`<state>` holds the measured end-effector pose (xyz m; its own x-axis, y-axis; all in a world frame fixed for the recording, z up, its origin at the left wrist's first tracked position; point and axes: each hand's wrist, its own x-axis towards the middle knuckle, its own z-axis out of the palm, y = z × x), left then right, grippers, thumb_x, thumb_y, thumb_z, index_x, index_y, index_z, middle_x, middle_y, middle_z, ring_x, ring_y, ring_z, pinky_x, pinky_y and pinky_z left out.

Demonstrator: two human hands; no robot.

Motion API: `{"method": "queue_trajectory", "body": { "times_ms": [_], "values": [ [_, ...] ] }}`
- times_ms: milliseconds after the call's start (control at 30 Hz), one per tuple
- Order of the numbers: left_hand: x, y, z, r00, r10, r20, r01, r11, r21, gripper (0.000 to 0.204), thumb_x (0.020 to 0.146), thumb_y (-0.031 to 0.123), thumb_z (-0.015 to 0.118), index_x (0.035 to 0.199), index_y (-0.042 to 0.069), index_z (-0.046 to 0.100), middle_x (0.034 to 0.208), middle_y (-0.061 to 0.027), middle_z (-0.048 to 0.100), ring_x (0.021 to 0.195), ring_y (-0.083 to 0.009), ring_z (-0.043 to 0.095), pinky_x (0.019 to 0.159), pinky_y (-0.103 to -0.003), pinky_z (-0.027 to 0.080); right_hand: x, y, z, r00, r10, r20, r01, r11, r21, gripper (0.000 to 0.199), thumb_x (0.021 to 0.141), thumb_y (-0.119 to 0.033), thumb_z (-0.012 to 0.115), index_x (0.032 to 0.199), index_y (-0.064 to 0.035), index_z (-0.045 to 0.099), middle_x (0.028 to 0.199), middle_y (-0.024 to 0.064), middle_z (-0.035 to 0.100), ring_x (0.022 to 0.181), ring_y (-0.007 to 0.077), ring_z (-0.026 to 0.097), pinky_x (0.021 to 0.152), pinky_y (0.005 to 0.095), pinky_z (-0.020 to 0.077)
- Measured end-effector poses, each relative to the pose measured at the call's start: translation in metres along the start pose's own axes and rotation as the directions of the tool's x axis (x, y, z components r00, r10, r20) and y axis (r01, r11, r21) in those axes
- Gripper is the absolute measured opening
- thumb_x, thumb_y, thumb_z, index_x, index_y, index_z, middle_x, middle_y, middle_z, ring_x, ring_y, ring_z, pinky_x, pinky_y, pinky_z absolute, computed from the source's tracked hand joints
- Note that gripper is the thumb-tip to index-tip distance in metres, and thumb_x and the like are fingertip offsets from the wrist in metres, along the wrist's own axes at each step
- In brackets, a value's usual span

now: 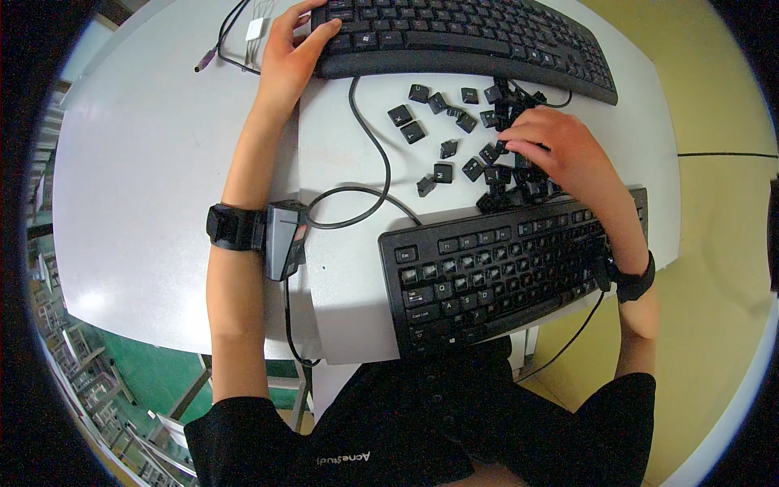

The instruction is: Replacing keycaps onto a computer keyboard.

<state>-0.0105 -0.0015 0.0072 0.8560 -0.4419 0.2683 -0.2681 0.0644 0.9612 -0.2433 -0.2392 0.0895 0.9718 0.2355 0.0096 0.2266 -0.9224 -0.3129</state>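
No bins or trays on view; loose black keycaps (454,138) lie scattered straight on the desk (146,162), between two black keyboards. Near keyboard (503,272) sits at the desk's front edge, w/ keys mostly in place. Far keyboard (471,36) lies along the back edge, its cable looping down across the desk.

Left hand (288,57) rests on the far keyboard's left end, fingers curled over its corner, thumb on the keys; grip loose, pinning the board, nothing picked up. Right hand (552,146) is down in the thickest part of the keycap pile, fingers bent into the caps; can't tell if it has one pinched.

Desk is pale grey, two tops butted w/ a seam. Both wrists wear black bands. Floor yellowish at right, green at lower left.
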Motion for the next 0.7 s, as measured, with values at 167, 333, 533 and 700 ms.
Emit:
{"method": "queue_trajectory", "body": {
  "times_ms": [167,333,533,700],
  "values": [
    [0.0,-0.001,0.001,0.999,0.041,0.012,-0.042,0.999,0.016,0.035,0.087,0.016,0.059,0.121,0.01,0.053,0.112,-0.0096,0.056,0.098,-0.0151,0.056,0.083,-0.025,0.045,0.003,-0.005,-0.001,0.981,0.056,-0.184,-0.064,0.997,-0.036,0.013,0.079,-0.017,0.06,0.088,-0.0073,0.06,0.085,0.0083,0.057,0.084,0.0288,0.056,0.072,0.0377,0.0463],
    [-0.001,0.002,0.0,1.0,0.028,0.001,-0.028,0.998,0.057,0.035,0.087,0.017,0.059,0.121,0.01,0.053,0.113,-0.0096,0.056,0.099,-0.0155,0.056,0.084,-0.025,0.045,-0.005,-0.022,-0.01,0.998,-0.061,-0.007,0.061,0.998,-0.002,0.017,0.073,-0.017,0.065,0.084,-0.0086,0.056,0.085,0.0066,0.056,0.084,0.0282,0.056,0.071,0.0378,0.0457],
    [-0.001,0.004,0.001,1.0,0.019,-0.016,-0.018,0.998,0.058,0.036,0.087,0.018,0.06,0.121,0.01,0.053,0.112,-0.0102,0.055,0.1,-0.016,0.056,0.084,-0.026,0.045,-0.008,-0.028,-0.005,0.999,-0.044,0.031,0.046,0.997,-0.061,0.021,0.07,-0.015,0.068,0.085,-0.009,0.055,0.085,0.0054,0.055,0.083,0.0277,0.056,0.071,0.0382,0.0456],
    [-0.002,0.002,-0.001,1.0,0.001,-0.005,-0.001,1.0,0.024,0.037,0.086,0.017,0.06,0.122,0.011,0.053,0.112,-0.0103,0.055,0.101,-0.0162,0.056,0.084,-0.026,0.045,-0.009,-0.03,-0.004,0.996,-0.073,-0.044,0.067,0.989,-0.13,0.016,0.072,-0.014,0.065,0.086,-0.0085,0.057,0.084,0.0062,0.055,0.083,0.0267,0.056,0.071,0.0381,0.0461]
  ]
}}
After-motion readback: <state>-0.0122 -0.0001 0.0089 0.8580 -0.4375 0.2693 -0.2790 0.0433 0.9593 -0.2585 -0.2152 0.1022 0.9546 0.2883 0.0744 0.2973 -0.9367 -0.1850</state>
